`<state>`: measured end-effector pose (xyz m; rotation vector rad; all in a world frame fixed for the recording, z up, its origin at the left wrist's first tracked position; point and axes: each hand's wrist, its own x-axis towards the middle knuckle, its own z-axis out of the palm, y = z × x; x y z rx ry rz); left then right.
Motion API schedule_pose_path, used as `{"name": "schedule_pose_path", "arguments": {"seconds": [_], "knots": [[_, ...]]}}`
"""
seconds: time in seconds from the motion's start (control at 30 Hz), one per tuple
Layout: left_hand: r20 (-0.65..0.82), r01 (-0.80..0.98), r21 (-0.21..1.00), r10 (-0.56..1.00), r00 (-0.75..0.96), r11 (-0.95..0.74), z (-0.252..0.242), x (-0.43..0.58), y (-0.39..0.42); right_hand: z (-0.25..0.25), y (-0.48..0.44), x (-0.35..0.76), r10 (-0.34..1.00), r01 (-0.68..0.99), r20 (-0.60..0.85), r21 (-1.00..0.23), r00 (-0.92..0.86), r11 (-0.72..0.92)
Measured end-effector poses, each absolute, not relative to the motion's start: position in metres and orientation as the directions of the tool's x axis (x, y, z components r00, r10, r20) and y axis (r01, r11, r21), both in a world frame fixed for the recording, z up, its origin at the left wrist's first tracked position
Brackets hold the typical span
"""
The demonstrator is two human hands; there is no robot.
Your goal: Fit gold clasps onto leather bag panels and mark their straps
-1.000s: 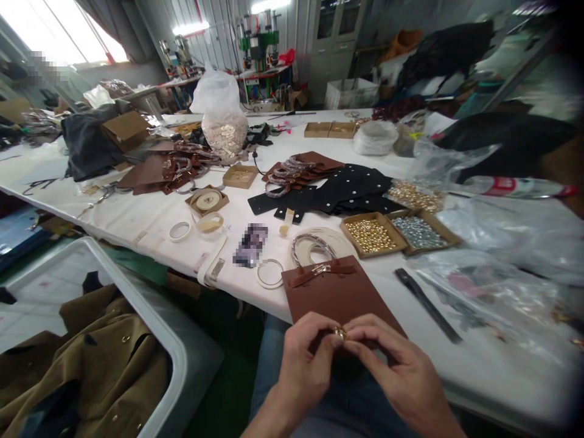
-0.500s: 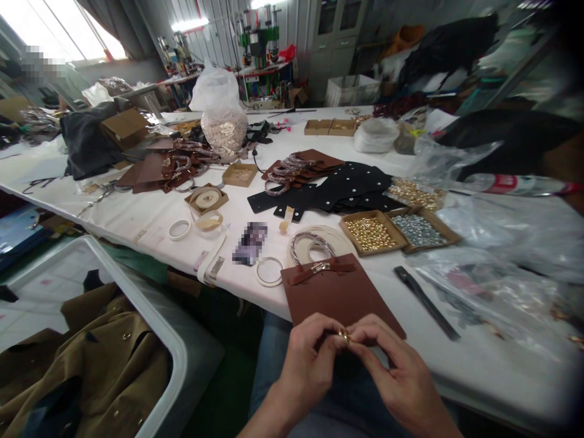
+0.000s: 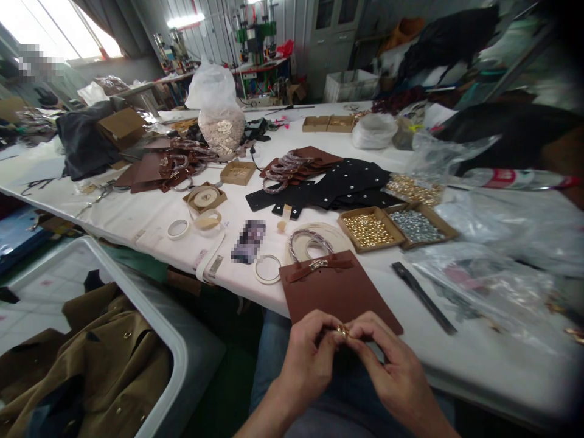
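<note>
Between my fingertips is a small gold-coloured metal piece (image 3: 342,331), too small to tell its exact kind. My left hand (image 3: 311,353) pinches it from one side, and my right hand (image 3: 387,359) pinches it from the other. Both hands are above my lap at the table's front edge. Just beyond them lies a flat brown leather bag panel (image 3: 337,289) with a wrapped handle (image 3: 314,233) and a metal clasp (image 3: 318,263) on a strap. Part of the panel's near edge is hidden behind my fingers.
Right of the panel lies a dark flat tool (image 3: 424,298). Behind it stand a box of gold studs (image 3: 370,248) and a box of silver studs (image 3: 431,243). Black strips (image 3: 351,185) and tape rolls (image 3: 177,229) lie farther off. A white bin (image 3: 176,340) with brown pieces stands at lower left.
Both hands stay pinched at the small gold piece, which seems slightly turned. The whole view has shifted a little.
</note>
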<state>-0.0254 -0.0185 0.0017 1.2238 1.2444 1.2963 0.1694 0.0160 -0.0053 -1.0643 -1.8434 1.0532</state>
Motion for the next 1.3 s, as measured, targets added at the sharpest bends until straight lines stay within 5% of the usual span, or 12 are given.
{"name": "schedule_pose_path", "arguments": {"seconds": [0.83,1.07,1.3], "knots": [[0.019,0.004,1.0,0.995,-0.099,-0.018,0.0,-0.022,-0.017,-0.006,0.025,0.175,0.947,0.284,0.121,-0.936,-0.297,0.208],[0.059,0.059,0.997,0.994,-0.095,-0.054,-0.002,-0.022,-0.019,0.001,0.036,0.174,0.888,0.372,0.191,-0.856,-0.419,0.36],[0.046,0.08,0.996,0.993,-0.108,-0.037,0.004,-0.018,-0.017,0.002,0.029,0.164,0.909,0.436,0.185,-0.83,-0.373,0.347]]}}
